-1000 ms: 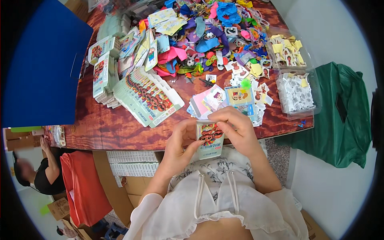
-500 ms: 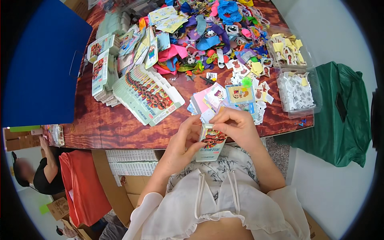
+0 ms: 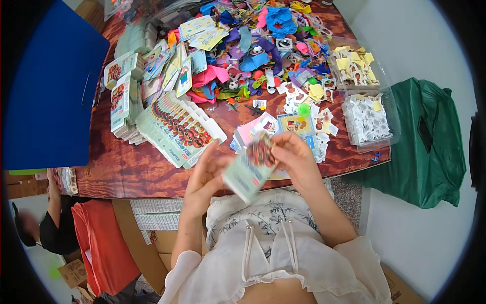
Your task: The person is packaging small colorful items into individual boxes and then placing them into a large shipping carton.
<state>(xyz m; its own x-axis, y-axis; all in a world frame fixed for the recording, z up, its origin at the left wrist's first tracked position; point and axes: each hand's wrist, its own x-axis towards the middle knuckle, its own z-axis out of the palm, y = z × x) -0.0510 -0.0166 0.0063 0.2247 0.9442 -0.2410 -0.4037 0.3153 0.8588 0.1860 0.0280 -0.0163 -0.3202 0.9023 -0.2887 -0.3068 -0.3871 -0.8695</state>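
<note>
A small pale green printed carton [image 3: 244, 175], blurred by motion, is tilted above the table's near edge. My right hand [image 3: 299, 158] pinches its upper right side between thumb and fingers. Beside its left edge, my left hand [image 3: 203, 175] has its fingers apart; whether the thumb touches the carton I cannot make out. Fanned out to the left lie several flat cartons [image 3: 172, 133] of the same print. Just beyond the held carton are picture cards [image 3: 293, 123] and a pink-edged card sheet [image 3: 253, 126].
Colourful small toys and balloons [image 3: 253, 55] heap across the far table. Stacked cartons [image 3: 121, 101] stand left. Clear trays [image 3: 372, 119] of stickers sit at the right edge, near a green bag [image 3: 430, 152]. A blue panel [image 3: 50, 91], red bag [image 3: 104, 243] and another person [image 3: 50, 228] are left.
The carton has turned and tilted to the left, away from its upright pose. My left hand has loosened from it and spread its fingers, while the right keeps hold.
</note>
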